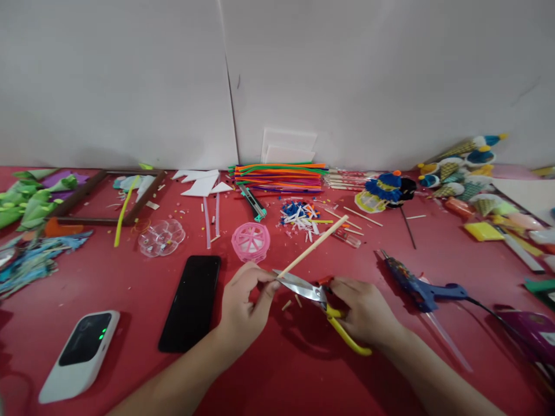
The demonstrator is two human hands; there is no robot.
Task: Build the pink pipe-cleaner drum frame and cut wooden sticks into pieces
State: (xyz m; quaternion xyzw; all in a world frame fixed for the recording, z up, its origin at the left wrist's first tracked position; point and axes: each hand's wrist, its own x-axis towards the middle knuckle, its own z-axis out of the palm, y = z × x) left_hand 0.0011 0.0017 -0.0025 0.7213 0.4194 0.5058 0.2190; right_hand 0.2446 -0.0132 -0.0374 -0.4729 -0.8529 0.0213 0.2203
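Wooden stick [314, 247] pinched at near end by left hand [248, 296]; yellow-handled scissors [321, 296] gripped by right hand [363, 306], blades set at stick.

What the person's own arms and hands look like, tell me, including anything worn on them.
The left forearm and right forearm are bare as far as the picture shows, each narrowing towards the wrist, with no sleeve, watch or bracelet in view. The left hand and right hand are ungloved. No ring or marking can be made out.
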